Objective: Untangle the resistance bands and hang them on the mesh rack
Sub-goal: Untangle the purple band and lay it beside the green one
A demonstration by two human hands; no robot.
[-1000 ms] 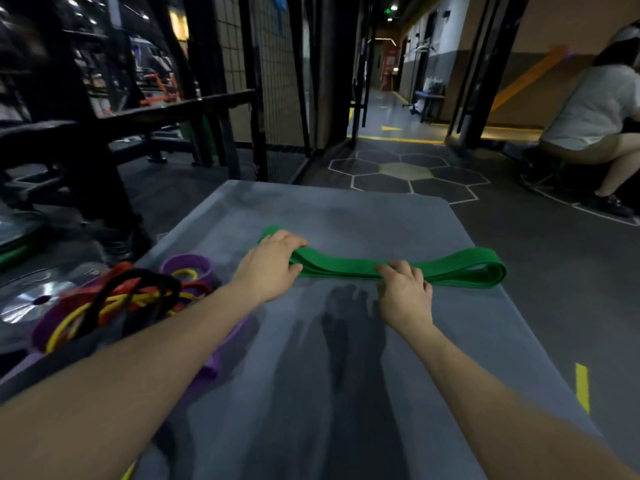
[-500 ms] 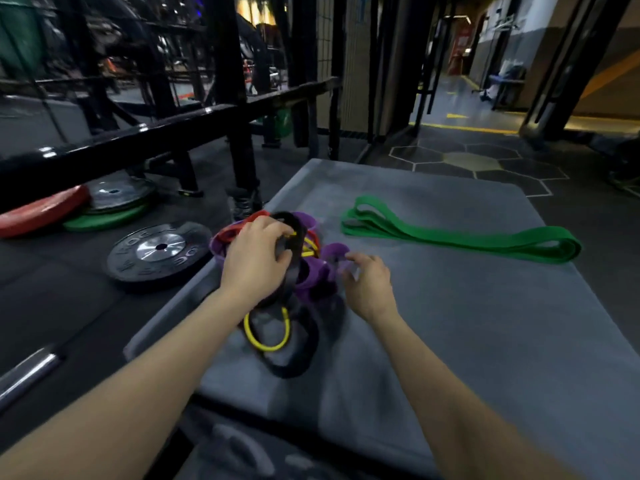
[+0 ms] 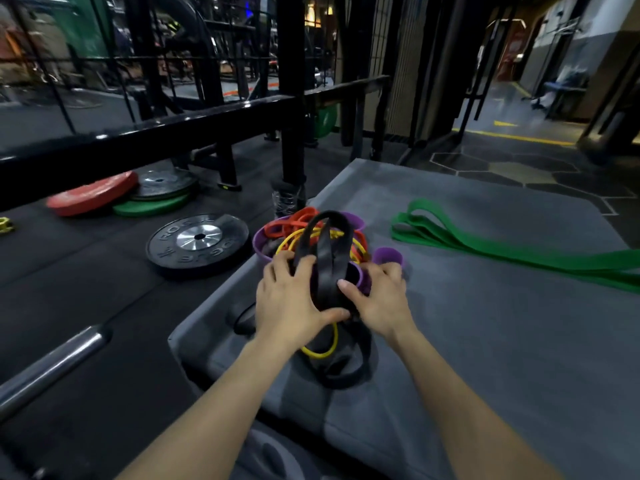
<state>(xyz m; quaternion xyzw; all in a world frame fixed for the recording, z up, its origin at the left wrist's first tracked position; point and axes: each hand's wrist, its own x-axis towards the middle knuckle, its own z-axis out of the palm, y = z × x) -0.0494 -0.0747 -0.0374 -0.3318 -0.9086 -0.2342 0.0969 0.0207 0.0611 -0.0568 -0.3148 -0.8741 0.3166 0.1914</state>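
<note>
A knotted heap of resistance bands lies at the left edge of the grey mat (image 3: 485,341): a wide black band (image 3: 327,258), a purple band (image 3: 388,256), an orange band (image 3: 294,221) and a thin yellow band (image 3: 325,351). My left hand (image 3: 294,303) grips the black band from the left, thumb curled under it. My right hand (image 3: 379,299) holds the same black loop from the right, fingers over the purple band. A folded green band (image 3: 485,247) lies apart, flat on the mat to the right.
Weight plates lie on the dark floor at left: a black plate (image 3: 198,242), a red plate (image 3: 91,192) and a green plate (image 3: 149,206). A steel barbell (image 3: 52,365) runs near the lower left. Black rack bars (image 3: 138,133) and mesh panels (image 3: 401,64) stand behind.
Both hands left the green band lying flat and moved left to the tangled heap. They now grip the black band, which stands higher above the pile.
</note>
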